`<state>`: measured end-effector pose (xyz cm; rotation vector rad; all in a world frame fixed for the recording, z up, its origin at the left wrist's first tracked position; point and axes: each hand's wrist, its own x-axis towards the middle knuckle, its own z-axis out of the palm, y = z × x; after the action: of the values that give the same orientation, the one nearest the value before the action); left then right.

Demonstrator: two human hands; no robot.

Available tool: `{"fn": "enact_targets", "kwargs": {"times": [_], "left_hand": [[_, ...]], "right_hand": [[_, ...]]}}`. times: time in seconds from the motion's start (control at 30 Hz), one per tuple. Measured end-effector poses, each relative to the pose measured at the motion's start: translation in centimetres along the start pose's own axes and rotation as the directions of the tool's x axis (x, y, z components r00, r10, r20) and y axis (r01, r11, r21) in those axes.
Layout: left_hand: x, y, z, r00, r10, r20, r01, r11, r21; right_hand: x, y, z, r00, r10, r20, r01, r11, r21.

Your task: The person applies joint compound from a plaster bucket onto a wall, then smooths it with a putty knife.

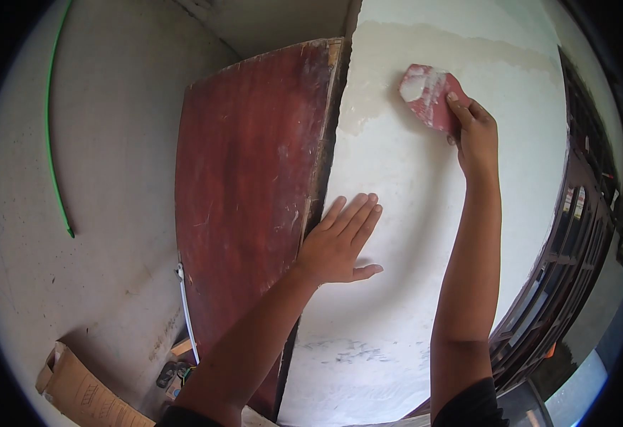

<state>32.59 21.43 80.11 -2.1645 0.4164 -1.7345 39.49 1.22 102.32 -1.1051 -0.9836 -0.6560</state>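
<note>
A red flat scraper, smeared with white paste, is gripped in my right hand against the upper part of the white wall. My thumb lies over its right edge. Lower and to the left, my left hand rests flat on the same wall with its fingers spread and nothing in it. Around the scraper, a greyish-beige damp-looking patch runs across the top of the wall. Dark smudges mark the wall's lower part.
A dark red wooden panel stands left of the wall's edge. A green hose hangs farther left. A cardboard box lies at the lower left. Dark window grilles are on the right.
</note>
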Motion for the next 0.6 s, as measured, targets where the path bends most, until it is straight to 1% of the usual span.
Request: {"fn": "enact_targets", "kwargs": {"times": [0.07,0.1,0.13,0.2,0.23,0.3,0.37,0.4,0.43,0.5,0.57,0.6], "left_hand": [[-0.1,0.0,0.1,1.0,0.004,-0.009,-0.004,1.0,-0.002],[-0.1,-0.1,0.2,1.0,0.008,-0.011,-0.008,1.0,0.005],[-0.1,-0.1,0.2,1.0,0.012,-0.014,-0.011,1.0,0.014],[0.1,-0.2,0.1,1.0,0.012,-0.006,-0.012,1.0,0.021],[0.0,-0.1,0.1,1.0,0.009,0.005,-0.009,1.0,0.024],[0.0,0.0,0.0,1.0,0.011,0.0,-0.011,1.0,0.02],[0.0,0.0,0.0,1.0,0.006,0.001,-0.006,1.0,0.016],[0.1,-0.1,0.0,1.0,0.006,-0.008,-0.006,1.0,0.02],[0.0,0.0,0.1,1.0,0.008,-0.013,-0.008,1.0,0.021],[0.0,0.1,0.0,1.0,-0.004,-0.008,0.004,1.0,0.006],[0.0,0.1,-0.1,1.0,-0.014,-0.004,0.014,1.0,-0.009],[-0.1,0.0,-0.2,1.0,-0.013,0.0,0.013,1.0,0.001]], "right_hand": [[0.0,-1.2,3.3,0.996,-0.054,0.071,0.058,0.997,-0.056],[0.3,-1.5,4.3,0.992,-0.087,0.095,0.095,0.992,-0.086],[1.0,-1.3,4.4,0.992,-0.088,0.094,0.096,0.992,-0.086],[2.2,-0.3,4.0,0.999,-0.047,0.028,0.054,0.93,-0.364],[2.3,0.4,2.8,0.999,-0.047,0.024,0.052,0.93,-0.363],[2.5,1.4,-1.0,0.994,-0.007,-0.105,-0.023,0.96,-0.278],[1.8,1.6,-3.4,0.989,0.045,-0.14,-0.057,0.995,-0.082],[1.6,1.8,-3.8,0.99,0.033,-0.137,-0.037,0.999,-0.033],[1.2,1.4,-3.2,0.99,0.038,-0.138,-0.043,0.998,-0.034],[0.0,0.2,0.0,0.999,-0.013,0.037,0.013,1.0,-0.01],[-1.4,-0.6,3.8,0.982,-0.049,0.18,0.063,0.996,-0.07],[-1.5,-0.3,5.0,0.982,-0.018,0.187,0.057,0.977,-0.204]]}}
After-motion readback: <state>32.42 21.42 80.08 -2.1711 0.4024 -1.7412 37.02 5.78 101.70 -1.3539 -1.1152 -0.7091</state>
